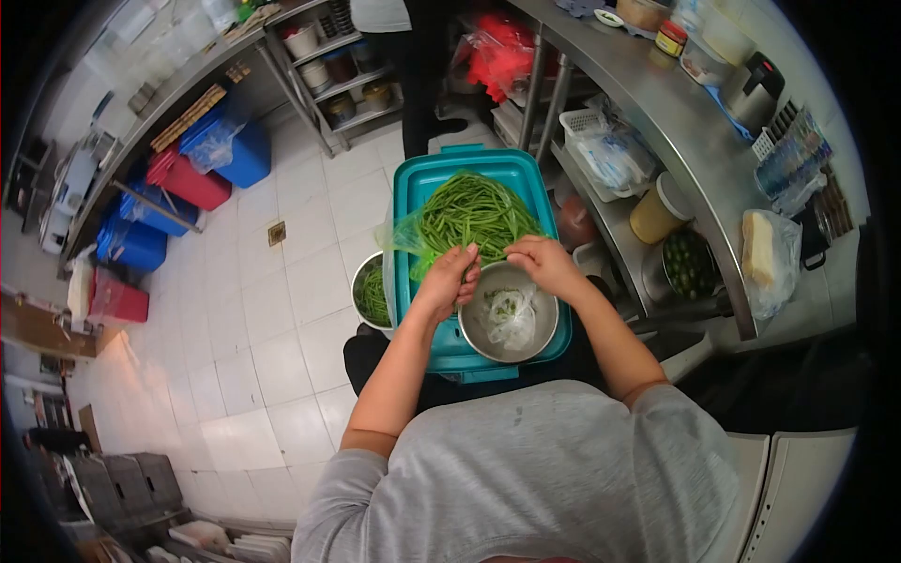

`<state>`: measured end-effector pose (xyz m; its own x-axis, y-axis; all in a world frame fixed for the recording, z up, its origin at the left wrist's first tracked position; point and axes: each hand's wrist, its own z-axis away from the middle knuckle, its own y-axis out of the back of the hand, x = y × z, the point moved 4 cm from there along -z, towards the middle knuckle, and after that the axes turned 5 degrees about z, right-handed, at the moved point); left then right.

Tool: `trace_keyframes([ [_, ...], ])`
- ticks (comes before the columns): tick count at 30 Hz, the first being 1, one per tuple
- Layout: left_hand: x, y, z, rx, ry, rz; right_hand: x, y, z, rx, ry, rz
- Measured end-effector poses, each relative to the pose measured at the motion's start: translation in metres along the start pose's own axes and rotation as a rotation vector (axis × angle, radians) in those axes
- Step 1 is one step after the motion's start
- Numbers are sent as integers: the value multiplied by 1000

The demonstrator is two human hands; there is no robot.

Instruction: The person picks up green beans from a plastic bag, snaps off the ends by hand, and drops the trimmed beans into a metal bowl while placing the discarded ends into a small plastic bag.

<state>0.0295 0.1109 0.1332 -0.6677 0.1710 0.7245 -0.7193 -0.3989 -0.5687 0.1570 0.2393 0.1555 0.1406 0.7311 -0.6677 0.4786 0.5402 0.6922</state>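
A teal lid or tray [405, 202] lies across the person's lap. A big heap of green beans [474, 214] rests on it, partly on green plastic. In front of the heap is a steel bowl [542, 340] holding clear plastic and small green bits. My left hand [452, 280] is closed at the bowl's left rim, with green bean pieces showing at its fingers. Over the bowl's back right rim, my right hand [542, 263] is pinched; what it holds, if anything, is too small to make out. Left of the tray, a lower steel bowl [358, 298] contains more green beans.
Steel shelving [690, 155] with containers curves along the right side. A co-worker's dark-clothed legs [418, 94] are beyond the tray. Blue bins [235, 150] and a red bin [192, 178] line the left counter. A drain [276, 234] marks the tiled floor.
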Motion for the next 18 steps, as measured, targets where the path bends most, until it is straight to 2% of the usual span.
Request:
trace_keyframes([
  [3,-8,-4,10,8,71,1,-27,2,12,182,34,-71],
  [4,-10,-7,13,11,71,-24,-35,2,15,268,141,-26],
  [10,-24,-31,25,14,56,-72,-41,2,30,207,275,95],
  [13,-30,-34,25,2,69,-44,-43,16,36,189,464,253],
  [16,-33,-35,21,-22,84,-90,-38,22,39,230,466,150],
  [18,-28,-43,23,-23,89,-93,-19,10,40,204,194,-326],
])
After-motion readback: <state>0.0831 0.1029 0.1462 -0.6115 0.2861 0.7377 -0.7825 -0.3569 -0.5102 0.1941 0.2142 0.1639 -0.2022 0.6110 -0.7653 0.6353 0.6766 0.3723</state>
